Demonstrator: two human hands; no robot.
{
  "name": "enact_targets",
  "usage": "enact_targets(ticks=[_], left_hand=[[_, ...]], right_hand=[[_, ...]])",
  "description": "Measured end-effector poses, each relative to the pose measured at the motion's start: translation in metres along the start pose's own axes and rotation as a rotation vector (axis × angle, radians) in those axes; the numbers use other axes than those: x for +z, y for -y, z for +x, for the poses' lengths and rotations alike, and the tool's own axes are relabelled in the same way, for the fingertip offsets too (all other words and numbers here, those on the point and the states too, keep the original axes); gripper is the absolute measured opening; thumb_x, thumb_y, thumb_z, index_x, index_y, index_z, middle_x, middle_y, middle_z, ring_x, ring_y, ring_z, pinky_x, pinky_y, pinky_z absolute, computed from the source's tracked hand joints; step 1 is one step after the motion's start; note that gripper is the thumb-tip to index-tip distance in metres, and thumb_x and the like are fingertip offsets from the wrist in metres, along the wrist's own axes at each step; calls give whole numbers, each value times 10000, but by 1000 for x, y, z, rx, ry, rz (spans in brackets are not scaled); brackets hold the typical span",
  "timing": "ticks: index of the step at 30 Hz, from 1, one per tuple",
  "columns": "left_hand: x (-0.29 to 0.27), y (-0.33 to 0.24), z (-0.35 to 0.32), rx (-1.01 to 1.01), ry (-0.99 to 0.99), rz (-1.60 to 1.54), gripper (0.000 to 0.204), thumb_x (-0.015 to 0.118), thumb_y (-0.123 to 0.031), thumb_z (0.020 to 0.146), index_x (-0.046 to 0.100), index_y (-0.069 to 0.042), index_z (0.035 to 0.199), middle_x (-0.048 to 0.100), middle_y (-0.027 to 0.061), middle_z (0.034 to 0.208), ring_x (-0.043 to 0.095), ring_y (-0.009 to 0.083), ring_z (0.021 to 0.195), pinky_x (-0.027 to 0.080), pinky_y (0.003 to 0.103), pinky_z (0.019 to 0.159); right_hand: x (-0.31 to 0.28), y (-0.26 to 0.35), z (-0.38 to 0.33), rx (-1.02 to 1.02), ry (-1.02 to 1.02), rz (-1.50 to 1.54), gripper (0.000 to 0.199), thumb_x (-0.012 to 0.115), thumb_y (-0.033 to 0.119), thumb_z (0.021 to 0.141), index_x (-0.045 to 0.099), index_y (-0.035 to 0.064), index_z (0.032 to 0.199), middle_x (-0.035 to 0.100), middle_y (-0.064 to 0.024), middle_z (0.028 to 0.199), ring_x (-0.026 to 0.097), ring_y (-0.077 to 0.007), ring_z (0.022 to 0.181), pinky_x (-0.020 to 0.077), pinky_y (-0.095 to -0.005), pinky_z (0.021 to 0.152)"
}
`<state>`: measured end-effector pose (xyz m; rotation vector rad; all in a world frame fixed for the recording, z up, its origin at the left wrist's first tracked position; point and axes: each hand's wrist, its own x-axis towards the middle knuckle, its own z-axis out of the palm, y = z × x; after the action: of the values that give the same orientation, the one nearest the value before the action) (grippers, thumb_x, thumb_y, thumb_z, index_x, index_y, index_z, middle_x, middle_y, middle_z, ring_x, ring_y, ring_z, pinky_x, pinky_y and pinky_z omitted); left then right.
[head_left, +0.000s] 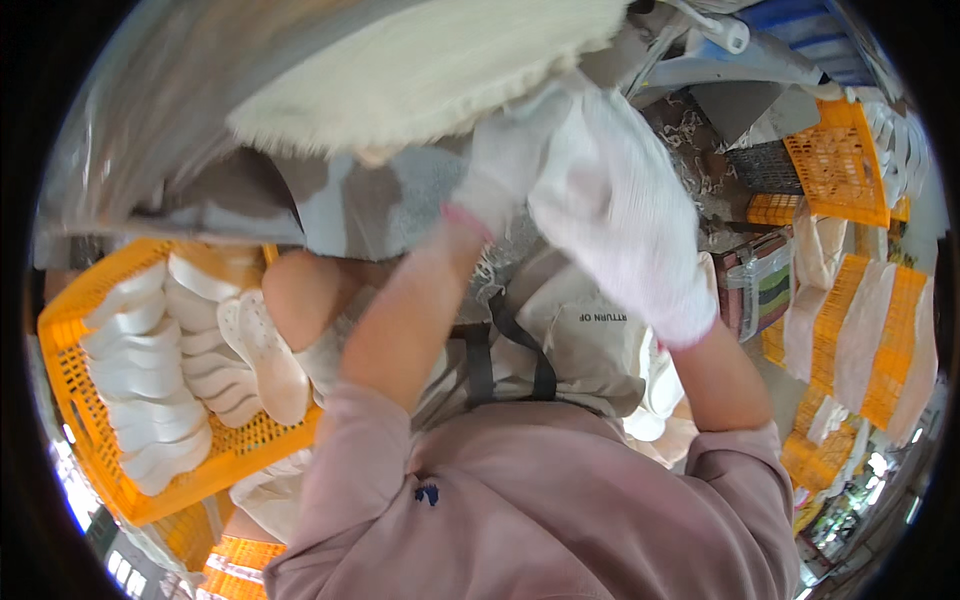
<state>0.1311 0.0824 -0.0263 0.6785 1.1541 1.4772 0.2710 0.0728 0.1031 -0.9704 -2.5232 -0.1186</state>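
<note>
Both my hands wear white knitted gloves and meet just below the rim of a large, fluffy cream-white buffing wheel [420,80]. My left hand [505,165] is bent inward with its fingers closed, close under the wheel's right part. Against it, my right hand [625,215] reaches up from the right, its fingers closed and pointing toward the wheel. Whatever lies between them is hidden by the gloves and smeared by motion. A grey machine housing [365,200] sits below the wheel, left of my wrists.
An orange plastic crate [75,385] at my left holds stacked white shoe soles [150,400], with a dotted one [272,360] on top. More orange crates [840,160] stand at the right, some with white pieces. Scraps [690,140] litter the floor.
</note>
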Motion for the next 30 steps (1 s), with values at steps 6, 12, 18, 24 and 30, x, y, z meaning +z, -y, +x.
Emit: enact_targets(ticks=[6, 12, 18, 24, 30], left_hand=[[-31, -32, -42, -367, 120, -540, 554, 643, -452, 1036, 649, 14, 1335, 724, 150, 1229, 711, 319, 1095, 584, 446, 996], [-67, -40, -45, -193, -77, -956, 611, 544, -602, 1032, 649, -31, 1223, 713, 169, 1104, 703, 324, 954, 591, 422, 845], [-79, -19, -21, -296, -238, -668, 427, 441, -358, 1122, 622, -34, 1332, 695, 133, 1263, 672, 272, 1178, 538, 391, 1042], [-78, -12, -42, 205, -219, 31, 409, 490, -346, 1091, 617, -44, 1335, 715, 117, 1160, 697, 293, 1084, 563, 425, 958], [-87, -21, -11, -368, 146, -707, 642, 506, -629, 1024, 637, -75, 1321, 723, 115, 1109, 710, 292, 977, 584, 426, 861]], right_hand=[[0, 34, -34, -159, 414, -176, 566, 766, 226, 805, 652, 128, 1351, 722, -76, 1179, 693, -312, 924, 570, -432, 798], [40, 87, -35, 56, 115, 268, 509, 789, 221, 905, 680, 41, 1368, 769, -125, 1159, 753, -325, 907, 591, -434, 774], [53, 94, -7, -2, -146, 327, 327, 804, 262, 878, 746, 117, 1166, 709, -98, 801, 704, -303, 665, 566, -416, 601], [62, 88, 28, -107, 4, -60, 267, 702, 360, 945, 781, 134, 1063, 701, -156, 789, 718, -343, 740, 569, -472, 700], [26, 97, -4, 346, 311, 742, 445, 799, 372, 812, 738, 73, 1136, 732, -193, 1121, 713, -369, 1044, 576, -486, 882]])
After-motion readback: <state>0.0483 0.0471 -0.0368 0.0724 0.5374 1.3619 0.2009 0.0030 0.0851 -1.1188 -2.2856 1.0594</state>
